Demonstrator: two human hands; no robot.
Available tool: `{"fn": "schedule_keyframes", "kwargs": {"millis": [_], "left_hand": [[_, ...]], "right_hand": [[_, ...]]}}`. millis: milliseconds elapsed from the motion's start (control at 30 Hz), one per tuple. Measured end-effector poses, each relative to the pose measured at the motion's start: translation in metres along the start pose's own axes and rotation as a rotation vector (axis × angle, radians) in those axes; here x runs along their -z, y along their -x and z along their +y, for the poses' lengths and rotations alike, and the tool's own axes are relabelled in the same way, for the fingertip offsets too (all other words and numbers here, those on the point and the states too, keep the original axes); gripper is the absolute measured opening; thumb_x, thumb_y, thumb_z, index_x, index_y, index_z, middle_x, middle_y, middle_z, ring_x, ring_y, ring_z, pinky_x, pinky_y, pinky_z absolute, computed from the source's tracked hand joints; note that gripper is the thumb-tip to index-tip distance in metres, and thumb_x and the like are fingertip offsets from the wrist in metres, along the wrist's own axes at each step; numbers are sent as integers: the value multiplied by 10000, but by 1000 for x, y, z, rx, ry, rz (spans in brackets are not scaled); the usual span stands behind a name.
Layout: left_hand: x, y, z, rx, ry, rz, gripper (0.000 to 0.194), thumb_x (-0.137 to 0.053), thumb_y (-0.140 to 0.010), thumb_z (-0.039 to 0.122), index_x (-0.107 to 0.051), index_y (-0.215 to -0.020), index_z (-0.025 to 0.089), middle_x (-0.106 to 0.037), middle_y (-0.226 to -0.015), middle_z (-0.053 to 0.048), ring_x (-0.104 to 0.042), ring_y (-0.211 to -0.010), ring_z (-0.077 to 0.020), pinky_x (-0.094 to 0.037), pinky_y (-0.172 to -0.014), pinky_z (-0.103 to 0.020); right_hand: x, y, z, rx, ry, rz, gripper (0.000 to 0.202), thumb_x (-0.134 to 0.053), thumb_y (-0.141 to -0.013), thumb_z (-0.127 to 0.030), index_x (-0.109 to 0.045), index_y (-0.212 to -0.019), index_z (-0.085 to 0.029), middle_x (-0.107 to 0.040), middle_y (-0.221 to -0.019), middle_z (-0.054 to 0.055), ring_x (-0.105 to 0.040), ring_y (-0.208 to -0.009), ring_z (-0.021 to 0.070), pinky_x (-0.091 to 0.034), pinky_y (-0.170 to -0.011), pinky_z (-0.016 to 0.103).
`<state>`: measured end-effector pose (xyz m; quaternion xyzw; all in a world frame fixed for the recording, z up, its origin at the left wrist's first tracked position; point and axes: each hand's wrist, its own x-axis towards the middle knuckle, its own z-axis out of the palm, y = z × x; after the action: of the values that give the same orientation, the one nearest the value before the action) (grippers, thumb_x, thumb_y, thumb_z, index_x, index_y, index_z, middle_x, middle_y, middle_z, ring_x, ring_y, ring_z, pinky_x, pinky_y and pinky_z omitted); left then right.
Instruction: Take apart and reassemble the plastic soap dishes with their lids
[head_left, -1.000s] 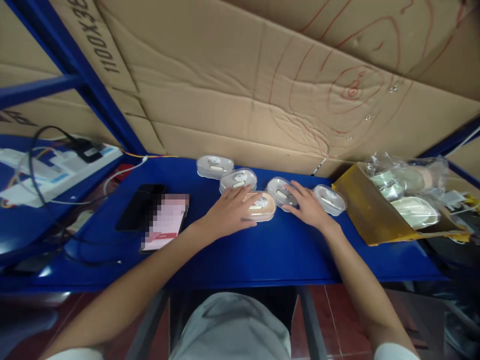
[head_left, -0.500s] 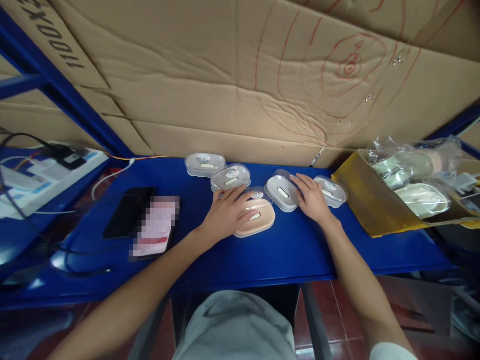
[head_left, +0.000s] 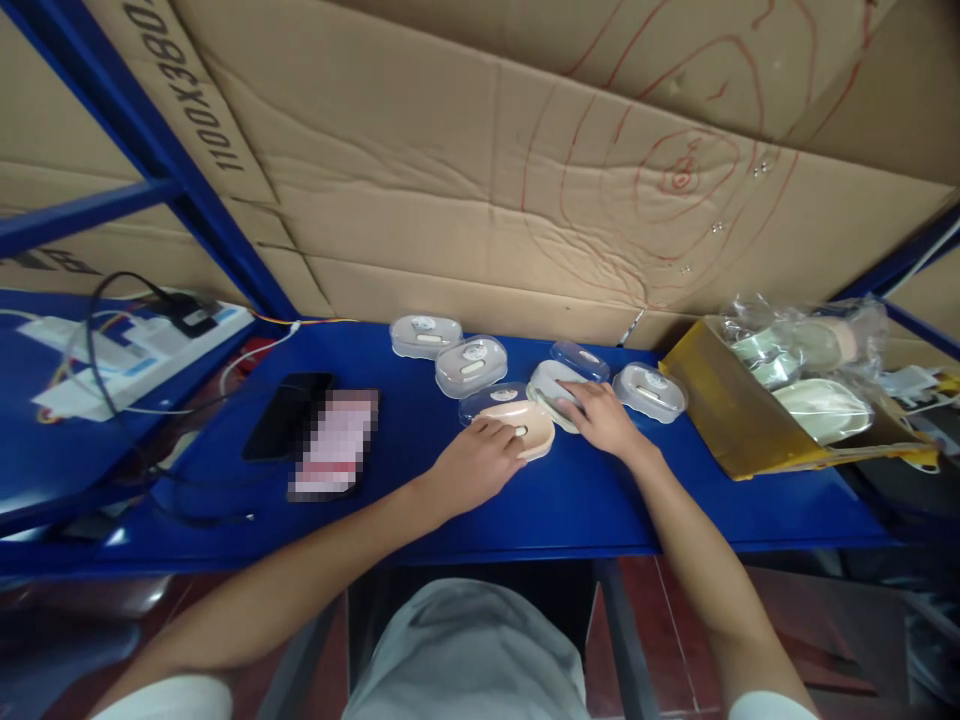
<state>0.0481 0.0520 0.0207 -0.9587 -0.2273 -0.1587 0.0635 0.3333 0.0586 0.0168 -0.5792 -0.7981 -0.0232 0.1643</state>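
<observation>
My left hand has its fingers curled over the left side of a peach oval soap dish, which has a small slot in its middle. Just behind that dish lies a clear lid with a round sticker. To the right, my right hand grips a pale grey-white soap dish by its right side, its near edge slightly raised. Behind it rests another clear lid. Lidded pale soap dishes stand nearby: one at the right, two at the back left.
An open cardboard box with plastic-wrapped dishes stands at the right. Two phones lie on the left of the blue table. A white power strip with cables is farther left. Cardboard walls the back.
My left hand has moved down and closed on the peach dish. My right hand has shifted onto the pale dish, now apart from its lid. The view has turned slightly left.
</observation>
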Motion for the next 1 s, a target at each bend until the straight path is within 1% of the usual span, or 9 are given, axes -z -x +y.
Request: {"fn": "schedule_keyframes", "kwargs": {"millis": [100, 167, 300, 467, 600, 700, 833, 900, 1000], "left_hand": [[2, -2, -3, 13, 5, 15, 261, -524, -1118, 266, -716, -1265, 167, -788, -1125, -97, -722, -1123, -261, -490, -1021, -410], [4, -3, -4, 37, 3, 33, 291, -485, -1137, 285, -709, -1275, 161, -788, -1130, -105, -718, -1117, -269, -490, -976, -418], [1, -5, -6, 76, 7, 75, 294, -464, -1146, 292, -729, -1197, 175, -779, -1128, -98, -704, -1104, -276, -479, -928, -428], [-6, -8, -7, 158, 13, 130, 247, -505, -1101, 193, -744, -1161, 185, -746, -1176, -127, -686, -1115, -301, -485, -921, -450], [-10, -9, -7, 211, 41, 170, 295, -471, -1079, 118, -753, -1118, 197, -736, -1036, -112, -704, -1022, -272, -516, -900, -418], [-8, -10, -13, 244, 87, 205, 273, -481, -1090, 165, -748, -1064, 214, -738, -981, -82, -715, -989, -246, -544, -887, -375], [1, -11, -41, 356, 137, 285, 290, -450, -1093, 177, -713, -1209, 218, -753, -1168, -94, -703, -1129, -258, -547, -1003, -408], [5, -11, -61, 436, 152, 318, 350, -424, -1075, 143, -665, -1323, 199, -719, -1309, -125, -665, -1252, -284, -528, -1061, -444], [5, -9, -85, 534, 169, 324, 452, -382, -1051, 95, -581, -1450, 161, -651, -1458, -153, -605, -1378, -281, -495, -1129, -448]], "right_hand": [[14, 2, 10, -31, -4, 85, 566, -295, -1149, -512, -667, -1434, -195, -774, -1339, 136, -716, -1169, 316, -481, -1043, 469], [21, 3, 18, -71, 14, 151, 588, -288, -1147, -520, -645, -1458, -171, -752, -1374, 162, -694, -1202, 335, -462, -1059, 491], [19, 2, 35, -128, 65, 209, 544, -343, -1137, -487, -644, -1466, -175, -743, -1394, 168, -667, -1240, 359, -410, -1106, 544], [5, -1, 43, -160, 103, 206, 448, -415, -1094, -344, -685, -1430, -219, -715, -1453, 141, -612, -1317, 370, -374, -1151, 594], [1, -3, 38, -179, 119, 259, 545, -411, -1018, -165, -627, -1515, -229, -606, -1573, 155, -502, -1431, 400, -340, -1180, 652], [4, -2, 30, -138, 98, 277, 575, -418, -998, -140, -630, -1521, -249, -650, -1510, 153, -527, -1396, 404, -361, -1167, 664], [9, 2, 3, -5, 43, 252, 474, -403, -1079, -256, -671, -1468, -298, -715, -1439, 92, -591, -1365, 336, -415, -1169, 566], [9, 2, -21, 112, 9, 208, 454, -455, -1101, -394, -634, -1507, -300, -661, -1531, 83, -559, -1436, 322, -408, -1197, 531], [6, -2, -57, 309, -15, 91, 612, -548, -1072, -562, -524, -1610, -272, -486, -1698, 123, -436, -1566, 349, -339, -1261, 555]]}}
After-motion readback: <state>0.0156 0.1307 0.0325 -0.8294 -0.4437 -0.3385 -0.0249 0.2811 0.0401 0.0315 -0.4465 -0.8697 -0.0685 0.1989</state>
